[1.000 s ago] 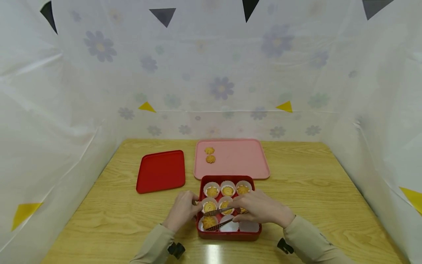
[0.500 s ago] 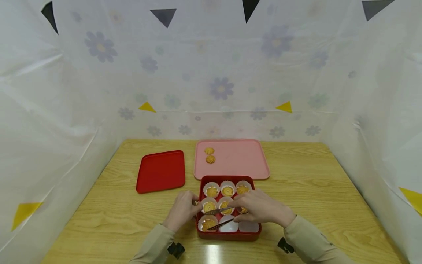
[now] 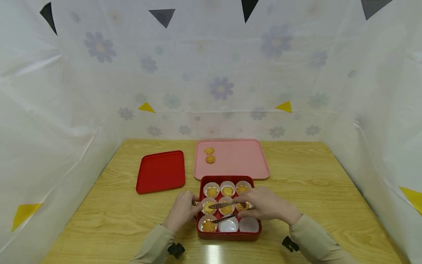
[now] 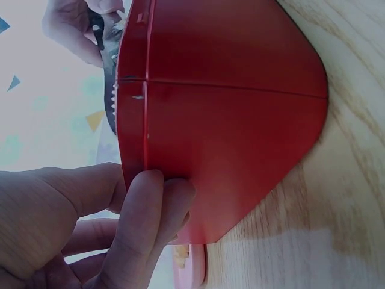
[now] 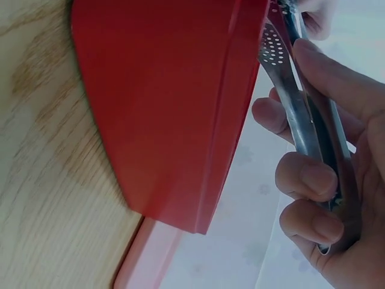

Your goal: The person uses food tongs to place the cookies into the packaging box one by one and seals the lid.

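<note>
A red box [image 3: 229,236] holds several white paper cups, most with a piped butter cookie. One cookie [image 3: 208,225] sits in the front-left cup; the front-middle cup [image 3: 229,224] and front-right cup [image 3: 248,224] show bare paper. My left hand [image 3: 182,211] pinches the box's left rim, fingers [image 4: 141,220] against the outer wall in the left wrist view. Metal tongs [image 3: 217,206] with perforated ends are gripped by my right hand [image 3: 263,203]. Their arms stand apart with nothing between them, over the box's middle and front rows. Fingers wrap the tongs [image 5: 301,120] in the right wrist view.
Behind the box lies a pink tray [image 3: 240,157] with two cookies [image 3: 210,159] near its left side. To the left is a shallow red tray or lid [image 3: 161,172]. Wood tabletop [image 3: 306,176] surrounds them, with white sheeting at the back and sides.
The front-left cookie has come down into its cup from between the tongs. My right hand has then drawn the tongs up and to the right, off the cookie. My left hand stays put.
</note>
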`<act>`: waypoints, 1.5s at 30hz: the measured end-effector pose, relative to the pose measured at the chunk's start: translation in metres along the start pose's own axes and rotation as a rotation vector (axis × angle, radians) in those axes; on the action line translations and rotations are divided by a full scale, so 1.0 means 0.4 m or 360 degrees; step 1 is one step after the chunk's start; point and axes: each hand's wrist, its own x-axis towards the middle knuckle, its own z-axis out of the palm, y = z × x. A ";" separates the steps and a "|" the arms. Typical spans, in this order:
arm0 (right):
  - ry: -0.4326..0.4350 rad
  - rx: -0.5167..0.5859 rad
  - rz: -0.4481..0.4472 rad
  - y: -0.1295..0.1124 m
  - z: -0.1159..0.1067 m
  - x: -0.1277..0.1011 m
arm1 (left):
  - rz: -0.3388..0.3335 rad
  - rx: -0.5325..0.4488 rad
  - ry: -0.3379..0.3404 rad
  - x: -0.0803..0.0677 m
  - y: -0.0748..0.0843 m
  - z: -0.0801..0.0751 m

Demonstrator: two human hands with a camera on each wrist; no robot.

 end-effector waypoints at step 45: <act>0.0247 0.0142 0.0571 0.156 -0.103 0.185 | -0.0098 -0.0018 -0.0078 -0.002 0.008 0.000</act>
